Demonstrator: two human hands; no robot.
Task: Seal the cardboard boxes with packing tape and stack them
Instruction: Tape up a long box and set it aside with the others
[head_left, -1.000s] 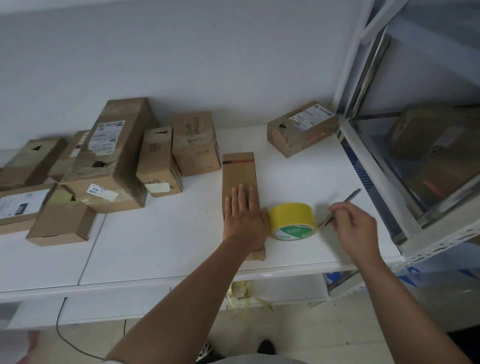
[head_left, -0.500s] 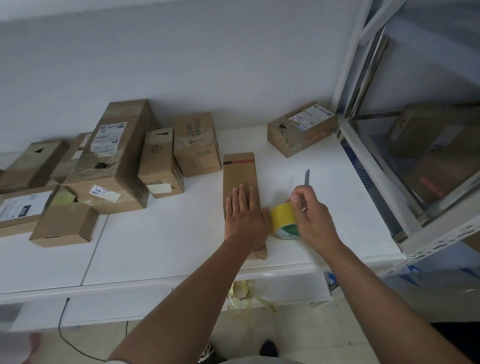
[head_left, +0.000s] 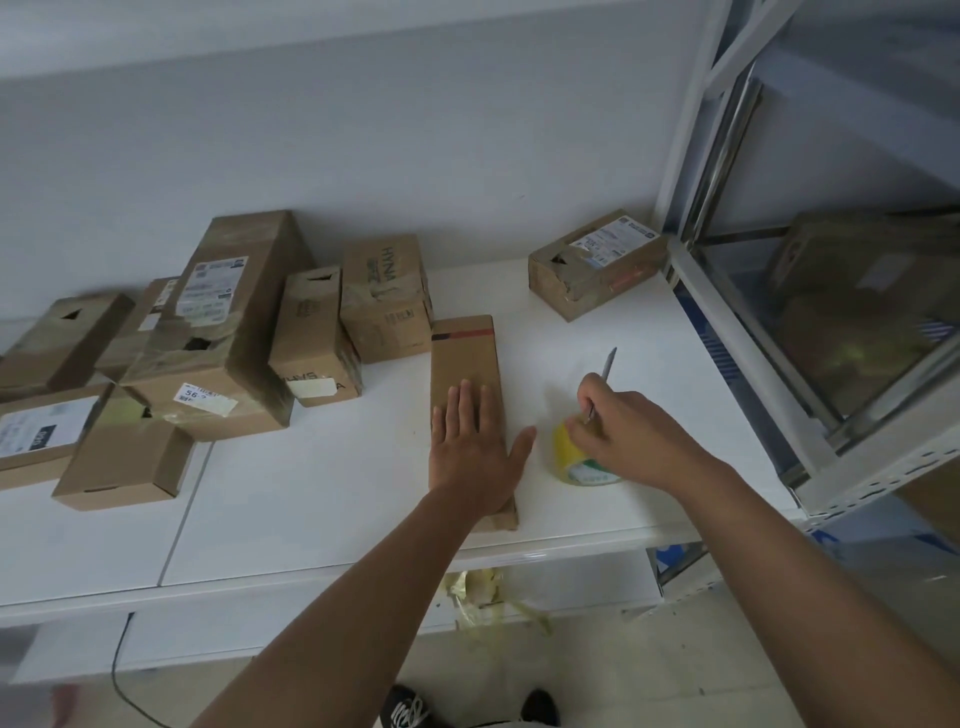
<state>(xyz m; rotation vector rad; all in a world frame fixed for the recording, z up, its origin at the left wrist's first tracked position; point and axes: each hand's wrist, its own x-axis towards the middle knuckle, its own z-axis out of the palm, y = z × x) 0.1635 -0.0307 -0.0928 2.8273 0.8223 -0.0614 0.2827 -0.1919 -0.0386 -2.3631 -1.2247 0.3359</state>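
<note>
White table against a pale wall, metal shelving right.

A parcel storeroom or packing area: a plain white worktop against a bare wall carries many taped cardboard boxes with shipping labels, a metal shelving rack beside it holds more boxes, and tape scraps hang underneath.

Our arms are bare from the hands up to the frame's edge: the left hand and right hand wear no gloves, rings or watch. Below, we wear dark shoes; the left shoe has white laces.
</note>
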